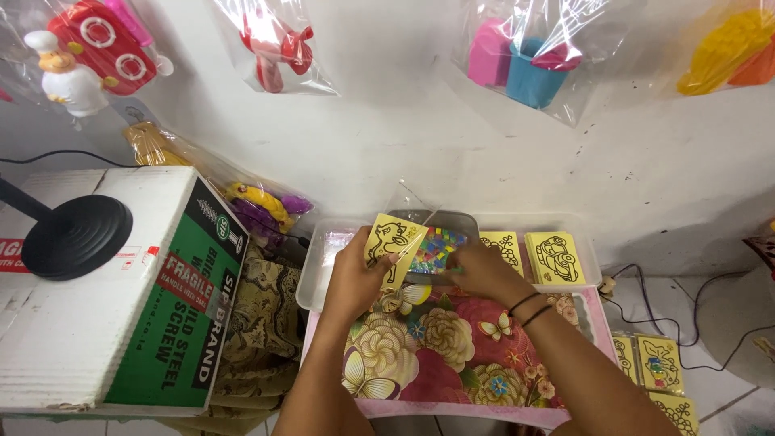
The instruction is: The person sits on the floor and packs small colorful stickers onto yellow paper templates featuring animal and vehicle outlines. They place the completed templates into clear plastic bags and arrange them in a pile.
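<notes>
My left hand (355, 278) grips a yellow card (393, 242), tilted, over the tray (311, 282), while my right hand (476, 273) pinches the clear bag (436, 242) just right of it.

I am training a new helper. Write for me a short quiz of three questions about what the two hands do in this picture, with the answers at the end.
1. True or false: the left hand holds a yellow card with a black line drawing.
2. Where does the right hand reach?
A. to the cardboard box
B. to the small packet of coloured pieces at the clear plastic tray
C. to the toys that hang on the wall
3. Fill in: the flat surface under both forearms is covered with a ______ pattern.

Key: 1 true; 2 B; 3 flower (the floral board also shows butterflies).
</notes>
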